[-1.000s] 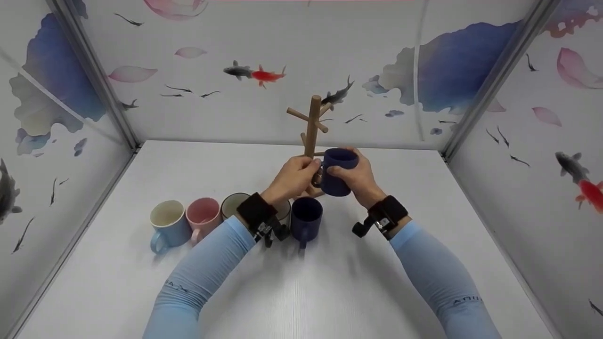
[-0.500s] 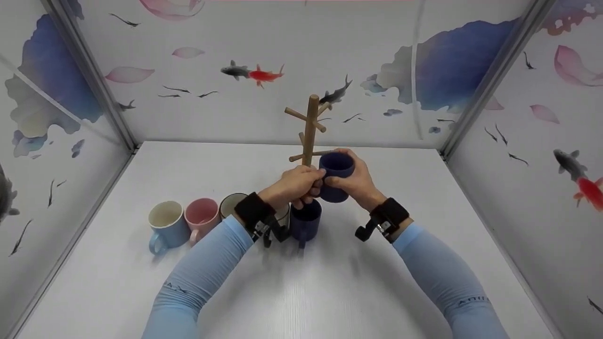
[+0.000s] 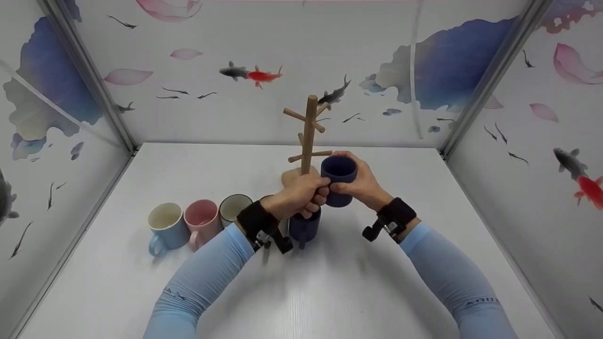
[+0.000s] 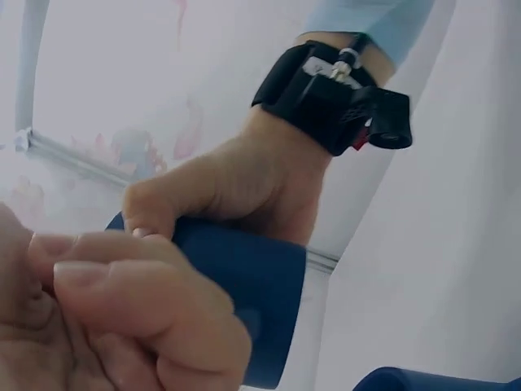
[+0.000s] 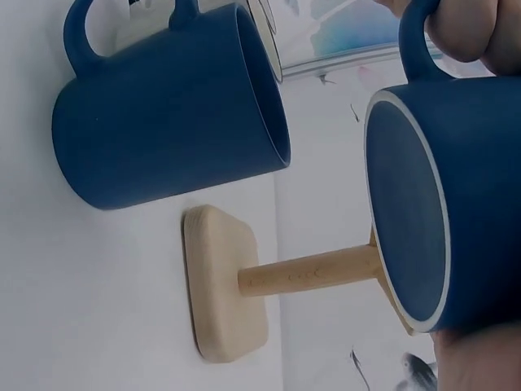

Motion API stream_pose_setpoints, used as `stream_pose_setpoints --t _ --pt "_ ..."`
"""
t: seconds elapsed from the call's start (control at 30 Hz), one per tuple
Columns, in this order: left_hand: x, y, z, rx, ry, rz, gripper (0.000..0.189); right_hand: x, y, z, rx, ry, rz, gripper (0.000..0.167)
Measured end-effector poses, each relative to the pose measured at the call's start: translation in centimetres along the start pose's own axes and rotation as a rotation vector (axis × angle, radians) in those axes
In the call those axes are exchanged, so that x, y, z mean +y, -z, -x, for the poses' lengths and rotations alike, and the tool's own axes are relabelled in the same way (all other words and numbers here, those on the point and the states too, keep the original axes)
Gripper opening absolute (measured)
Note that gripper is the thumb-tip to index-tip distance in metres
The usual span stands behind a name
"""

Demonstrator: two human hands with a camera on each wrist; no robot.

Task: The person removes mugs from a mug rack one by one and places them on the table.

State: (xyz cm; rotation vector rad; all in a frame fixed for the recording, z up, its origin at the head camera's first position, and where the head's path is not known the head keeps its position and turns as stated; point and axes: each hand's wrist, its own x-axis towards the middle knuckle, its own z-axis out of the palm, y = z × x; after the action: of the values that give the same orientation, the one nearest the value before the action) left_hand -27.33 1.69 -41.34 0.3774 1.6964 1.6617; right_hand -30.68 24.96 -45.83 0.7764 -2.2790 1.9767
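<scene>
A dark blue mug (image 3: 340, 195) is held upright above the table. My right hand (image 3: 365, 184) grips its body from the right side, thumb across the front. My left hand (image 3: 301, 194) holds the mug's handle side with curled fingers; in the right wrist view those fingers lie at the handle (image 5: 417, 45). Just behind the hands stands a wooden mug tree (image 3: 308, 134) with several pegs, no mug hanging on those in sight. Another dark blue mug (image 3: 304, 230) stands on the table below my left hand, partly hidden by it.
Left of the hands, a light blue mug (image 3: 168, 230), a pink mug (image 3: 202, 219) and a pale dark-rimmed mug (image 3: 235, 207) stand in a row on the white table (image 3: 94, 263). My left wrist covers another pale mug. Printed panels enclose the back and sides.
Both hands and the held mug have come slightly down and toward me, away from the mug tree. The tree's lower pegs and part of its base have come into sight.
</scene>
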Motion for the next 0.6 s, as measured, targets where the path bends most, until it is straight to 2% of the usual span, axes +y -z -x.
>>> stream_pose_setpoints --t 0.3,0.43,0.6 --pt "-1.2 -1.8 0.4 0.143 -0.168 -0.063 0.048 -1.2 1.3 -0.2 -0.102 -0.007 0.11 0.083" --pt "-2.2 -2.8 0.6 0.18 -0.197 -0.047 0.049 -1.3 2.2 0.4 -0.184 -0.003 0.186 0.082" --pt "-2.9 -3.5 0.9 0.232 -0.217 -0.076 0.048 -1.2 3.7 1.0 -0.273 -0.019 0.279 0.079"
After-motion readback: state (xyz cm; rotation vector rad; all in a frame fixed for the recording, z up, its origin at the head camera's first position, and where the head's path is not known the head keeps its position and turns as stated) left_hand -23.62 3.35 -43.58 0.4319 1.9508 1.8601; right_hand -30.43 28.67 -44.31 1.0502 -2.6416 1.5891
